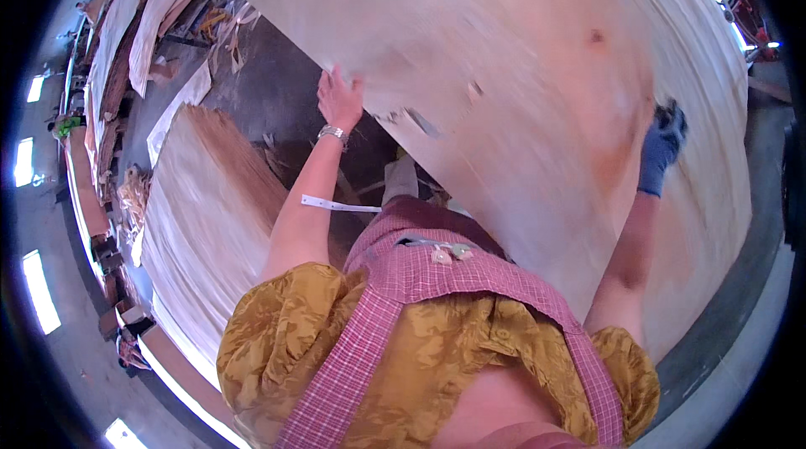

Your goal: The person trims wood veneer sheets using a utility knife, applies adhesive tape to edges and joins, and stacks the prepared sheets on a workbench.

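Note:
A large thin sheet of pale wood veneer point(504, 147) spreads in front of me and to my right, with a knot, brownish patches and small splits near its left edge. At that edge is my left hand point(341, 102), bare, a metal bracelet on the wrist; its fingers are apart and touch or almost touch the veneer. My right hand point(662, 147), in a blue glove with dark fingertips, rests on the right part of the sheet. Its fingers are bunched and blurred, so I cannot tell whether they pinch the wood.
To my left lies a stack of veneer sheets point(197, 206) with a brown, ragged side. More long sheets point(172, 8) and scraps point(227, 25) lie at the far left. A white strip point(336, 205) crosses near my left forearm. Red machinery point(750, 17) stands at the far right.

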A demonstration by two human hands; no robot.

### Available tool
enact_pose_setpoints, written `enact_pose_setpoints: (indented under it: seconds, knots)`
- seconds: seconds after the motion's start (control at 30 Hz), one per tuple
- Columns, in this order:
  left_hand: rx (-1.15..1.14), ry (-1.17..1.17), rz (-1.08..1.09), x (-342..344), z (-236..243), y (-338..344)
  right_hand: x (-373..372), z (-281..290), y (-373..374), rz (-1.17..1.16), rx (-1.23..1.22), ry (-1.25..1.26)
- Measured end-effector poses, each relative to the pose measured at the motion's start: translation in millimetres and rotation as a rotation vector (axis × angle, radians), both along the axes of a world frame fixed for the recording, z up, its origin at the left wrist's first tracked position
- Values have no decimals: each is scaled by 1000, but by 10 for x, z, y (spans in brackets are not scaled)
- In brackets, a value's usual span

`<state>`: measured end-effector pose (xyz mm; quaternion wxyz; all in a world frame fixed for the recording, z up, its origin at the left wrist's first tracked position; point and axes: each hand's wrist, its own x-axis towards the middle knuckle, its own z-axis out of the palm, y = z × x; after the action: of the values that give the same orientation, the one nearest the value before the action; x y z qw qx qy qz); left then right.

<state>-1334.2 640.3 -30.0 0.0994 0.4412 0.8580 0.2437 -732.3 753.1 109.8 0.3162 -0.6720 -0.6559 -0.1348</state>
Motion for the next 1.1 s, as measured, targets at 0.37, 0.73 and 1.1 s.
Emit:
enact_pose_setpoints:
  seconds: [0.37, 0.73, 1.1]
  knots:
    - [110, 457, -563, -737, -280, 2125, -1750, -1178, -731, -56, -455, -143]
    - [86, 405, -637, -841, -275, 2680, -1642, -1424, -411, -214, -403, -139]
    - [67, 497, -620, -714, -382, 3237, -1407, -1534, 17, -253, -390, -147]
